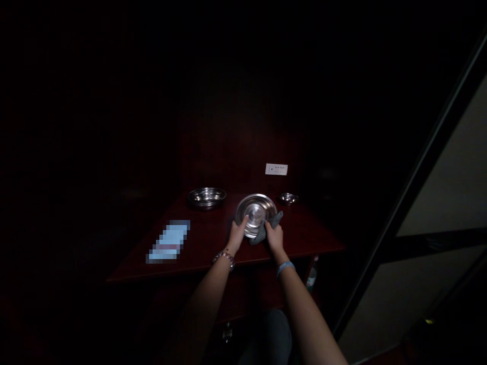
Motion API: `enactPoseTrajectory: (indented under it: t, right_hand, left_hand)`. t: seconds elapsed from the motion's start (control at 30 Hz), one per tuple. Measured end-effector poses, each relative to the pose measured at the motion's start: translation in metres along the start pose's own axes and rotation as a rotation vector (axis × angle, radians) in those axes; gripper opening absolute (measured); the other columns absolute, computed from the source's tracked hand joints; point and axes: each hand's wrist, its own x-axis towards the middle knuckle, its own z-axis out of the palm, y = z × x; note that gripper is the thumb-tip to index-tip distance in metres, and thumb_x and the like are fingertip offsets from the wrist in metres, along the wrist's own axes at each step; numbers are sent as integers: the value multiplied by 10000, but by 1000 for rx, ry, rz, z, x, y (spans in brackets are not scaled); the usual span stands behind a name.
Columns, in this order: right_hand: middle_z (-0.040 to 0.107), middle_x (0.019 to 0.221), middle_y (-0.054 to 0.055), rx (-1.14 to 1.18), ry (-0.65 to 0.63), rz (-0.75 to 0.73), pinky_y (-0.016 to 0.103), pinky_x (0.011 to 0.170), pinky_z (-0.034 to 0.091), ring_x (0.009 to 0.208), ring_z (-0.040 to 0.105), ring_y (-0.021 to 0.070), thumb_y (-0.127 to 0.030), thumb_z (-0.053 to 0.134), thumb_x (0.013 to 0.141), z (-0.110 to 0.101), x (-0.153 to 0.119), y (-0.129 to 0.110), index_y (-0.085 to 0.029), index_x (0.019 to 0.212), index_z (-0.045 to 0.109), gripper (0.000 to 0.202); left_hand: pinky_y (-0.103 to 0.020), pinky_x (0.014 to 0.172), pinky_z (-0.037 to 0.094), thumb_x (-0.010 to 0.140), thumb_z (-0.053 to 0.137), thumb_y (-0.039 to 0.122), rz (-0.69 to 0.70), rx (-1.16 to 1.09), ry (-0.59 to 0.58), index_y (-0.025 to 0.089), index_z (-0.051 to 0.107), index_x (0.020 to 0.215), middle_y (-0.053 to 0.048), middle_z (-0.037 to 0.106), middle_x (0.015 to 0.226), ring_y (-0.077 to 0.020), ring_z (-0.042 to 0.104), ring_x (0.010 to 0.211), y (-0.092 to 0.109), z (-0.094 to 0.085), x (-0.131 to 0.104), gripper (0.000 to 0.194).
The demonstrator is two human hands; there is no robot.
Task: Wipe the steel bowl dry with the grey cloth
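A shiny round metal plate (pixel 255 204) is tilted up toward me above the dark red table. My left hand (pixel 237 235) grips its lower left rim, with the thumb on the inner face. At the lower right, my right hand (pixel 274 236) is closed on a grey cloth (pixel 259 236), which lies against the plate's rim. The fingers behind the plate are hidden. Farther back on the left stand several nested metal plates or bowls (pixel 206 196). A small metal bowl (pixel 288 198) sits at the back right.
The dark red table (pixel 205 238) meets a wall with a white power socket (pixel 276 169). A blurred-out bright rectangle (pixel 169 242) lies on the left. Below the right edge stands a bottle (pixel 311 279). A dark-framed panel (pixel 437 203) rises on the right.
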Motion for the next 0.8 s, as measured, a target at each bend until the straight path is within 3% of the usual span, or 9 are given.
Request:
enactPoseTrajectory:
  t: [0.3,0.8]
  right_hand:
    - [790,986,156,-28,-7,7,284,800,545,952,751,269,-405,568,840,-1,0,-1,-106,942,761,371]
    - [784,1002,180,-63,-19,40,307,801,542,981,748,302,-429,557,847,-3,3,1,-99,945,755,397]
  left_hand:
    - [-421,1110,440,835,748,284,-20,3,25,112,684,1155,-179,709,1267,-271,656,1211,-11,-2,6,370]
    - [-382,1116,436,842,736,257,-21,7,29,113,678,1139,-159,719,1255,-260,646,1222,-5,1,1,336]
